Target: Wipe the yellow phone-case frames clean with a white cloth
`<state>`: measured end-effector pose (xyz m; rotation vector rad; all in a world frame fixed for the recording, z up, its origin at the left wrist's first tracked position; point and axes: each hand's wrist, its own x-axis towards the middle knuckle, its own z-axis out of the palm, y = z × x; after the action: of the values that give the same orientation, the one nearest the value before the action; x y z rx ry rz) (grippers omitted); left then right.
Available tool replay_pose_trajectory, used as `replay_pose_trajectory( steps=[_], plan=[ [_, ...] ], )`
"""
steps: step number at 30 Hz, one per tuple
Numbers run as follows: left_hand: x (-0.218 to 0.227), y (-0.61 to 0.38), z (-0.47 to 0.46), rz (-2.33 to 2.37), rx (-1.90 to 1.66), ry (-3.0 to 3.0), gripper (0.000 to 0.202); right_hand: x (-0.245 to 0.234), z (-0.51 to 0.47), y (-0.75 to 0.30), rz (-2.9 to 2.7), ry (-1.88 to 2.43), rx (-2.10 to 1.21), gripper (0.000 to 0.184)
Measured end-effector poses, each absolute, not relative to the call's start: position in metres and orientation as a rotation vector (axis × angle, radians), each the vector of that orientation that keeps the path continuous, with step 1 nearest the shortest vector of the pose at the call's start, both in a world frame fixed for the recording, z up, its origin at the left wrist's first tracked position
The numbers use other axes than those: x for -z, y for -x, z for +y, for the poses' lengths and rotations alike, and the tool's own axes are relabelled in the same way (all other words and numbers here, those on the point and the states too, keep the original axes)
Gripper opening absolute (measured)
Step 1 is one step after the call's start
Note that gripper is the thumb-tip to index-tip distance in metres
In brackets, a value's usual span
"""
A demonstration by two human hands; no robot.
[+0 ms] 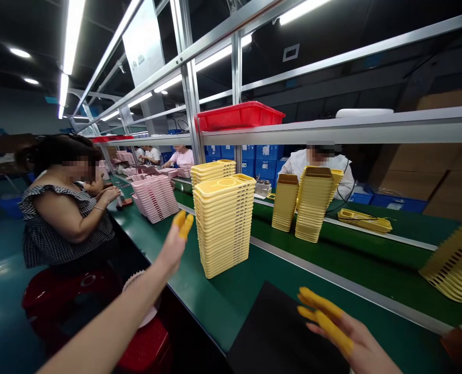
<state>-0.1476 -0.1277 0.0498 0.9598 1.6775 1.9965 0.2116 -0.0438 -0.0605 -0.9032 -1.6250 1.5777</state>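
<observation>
My left hand [175, 240] is raised over the near edge of the green bench, fingers stretched out with yellow finger cots, holding nothing. It is just left of a tall stack of yellow plastic trays [223, 224]. My right hand [338, 330] hovers low at the front with its yellow-tipped fingers spread, empty, above a black mat [277, 332].
More yellow stacks [313, 202] stand across the belt, and another stack [454, 262] leans at the right edge. Pink trays [155, 197] are piled further left. A seated person [65, 208] works on my left; others sit opposite. A red bin [239, 115] rests on the shelf.
</observation>
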Motion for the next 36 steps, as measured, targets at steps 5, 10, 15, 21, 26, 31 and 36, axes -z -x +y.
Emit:
replay_pose_trajectory(
  steps=[5,10,15,21,26,31,36],
  plan=[
    [0.047,0.128,-0.118,1.558,-1.845,-0.46,0.052,0.05,-0.015,-0.103,-1.097,0.783,-2.084,0.087],
    [0.059,0.122,-0.104,1.372,-1.922,-0.437,0.044,0.066,-0.006,-0.019,-0.961,0.748,-2.067,0.081],
    [0.065,0.123,-0.094,1.264,-1.948,-0.423,0.041,0.073,0.009,0.006,-0.985,0.722,-1.977,0.068],
    [0.073,0.144,-0.076,1.27,-1.932,-0.396,0.045,0.069,0.017,0.026,-0.994,0.679,-1.944,0.062],
    [0.037,0.234,-0.042,1.364,-2.008,-0.469,0.056,0.066,0.012,0.046,-0.95,0.622,-1.968,0.063],
    [0.004,0.309,-0.001,1.25,-1.638,-0.654,0.073,0.063,0.01,0.061,-0.888,0.607,-1.987,0.07],
    [0.011,0.32,0.018,1.176,-1.417,-0.807,0.061,0.063,0.01,0.071,-0.854,0.605,-1.997,0.065]
  ],
)
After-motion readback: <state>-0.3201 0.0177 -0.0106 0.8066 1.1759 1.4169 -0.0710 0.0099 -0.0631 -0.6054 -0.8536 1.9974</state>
